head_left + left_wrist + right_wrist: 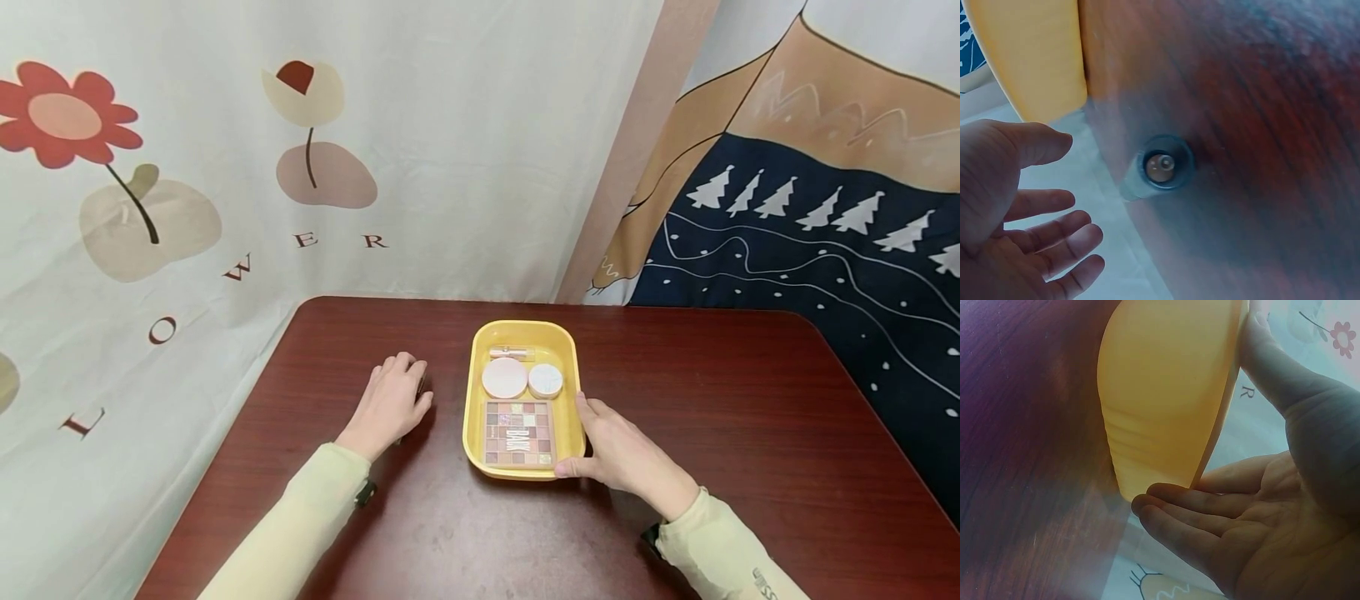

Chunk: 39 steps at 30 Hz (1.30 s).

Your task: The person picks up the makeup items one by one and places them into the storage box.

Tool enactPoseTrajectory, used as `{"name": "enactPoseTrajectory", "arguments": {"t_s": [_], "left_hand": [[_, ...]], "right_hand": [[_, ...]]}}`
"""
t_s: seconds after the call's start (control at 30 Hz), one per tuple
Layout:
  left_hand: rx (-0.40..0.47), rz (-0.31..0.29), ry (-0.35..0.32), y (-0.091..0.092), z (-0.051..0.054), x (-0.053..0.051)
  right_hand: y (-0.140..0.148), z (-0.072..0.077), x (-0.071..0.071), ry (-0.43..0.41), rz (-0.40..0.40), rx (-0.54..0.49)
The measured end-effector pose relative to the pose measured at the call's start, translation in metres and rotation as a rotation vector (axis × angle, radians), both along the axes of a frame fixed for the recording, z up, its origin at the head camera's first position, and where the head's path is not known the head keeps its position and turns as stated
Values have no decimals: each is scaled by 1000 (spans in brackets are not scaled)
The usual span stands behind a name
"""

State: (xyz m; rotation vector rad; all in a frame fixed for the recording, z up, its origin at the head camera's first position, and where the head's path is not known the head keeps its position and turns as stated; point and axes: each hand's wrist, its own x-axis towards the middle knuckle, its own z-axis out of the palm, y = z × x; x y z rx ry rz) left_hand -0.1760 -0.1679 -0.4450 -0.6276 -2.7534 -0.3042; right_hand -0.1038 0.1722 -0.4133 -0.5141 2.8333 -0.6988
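Observation:
A yellow tray [475, 400] holds an eyeshadow palette [519, 435], a round pale compact [505, 378], a smaller round white-lidded jar [546, 381] and a slim pinkish tube [510, 352]. My right hand [626, 446] touches the tray's right side, its thumb at the near corner and its fingers along the outer wall, fairly straight. To the left of the tray, my left hand [387, 402] hovers low beside a small upright cylinder [1161, 167] with a dark round rim, apart from it. The left fingers are loosely bent with nothing between them. From the head view the cylinder is mostly hidden behind that hand.
The dark reddish-brown table [712, 392] has rounded far corners. Behind it hangs a white curtain [465, 150] with flower prints, and a navy and tan patterned cloth [795, 225] at the right.

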Motion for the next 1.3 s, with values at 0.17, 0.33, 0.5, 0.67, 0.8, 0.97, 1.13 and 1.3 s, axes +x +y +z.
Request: {"name": "enactPoseTrajectory", "arguments": {"t_s": [0.17,0.33,0.5,0.67,0.8,0.97,1.13,1.3], "left_hand": [[-26,20,-24,-3,-4,0],[-42,54,-73,-5,-8,0],[-39,82,-108,-6,-10,1],[-46,88,-130,-7,-11,2],[-48,89,-137,-7,-12,2],[-49,96,-144,-7,-13,2],[-57,108,-158,-7,-13,2],[-52,110,-165,-6,-12,2]], "right_hand": [[-1,-1,0,5,-1,2],[-1,0,0,5,-1,1],[1,0,0,6,-3,-3],[1,0,0,13,-1,-6],[1,-1,0,14,-1,-6],[1,-1,0,13,-2,-4],[0,0,0,8,-3,-2],[0,0,0,3,-5,-5]]}}
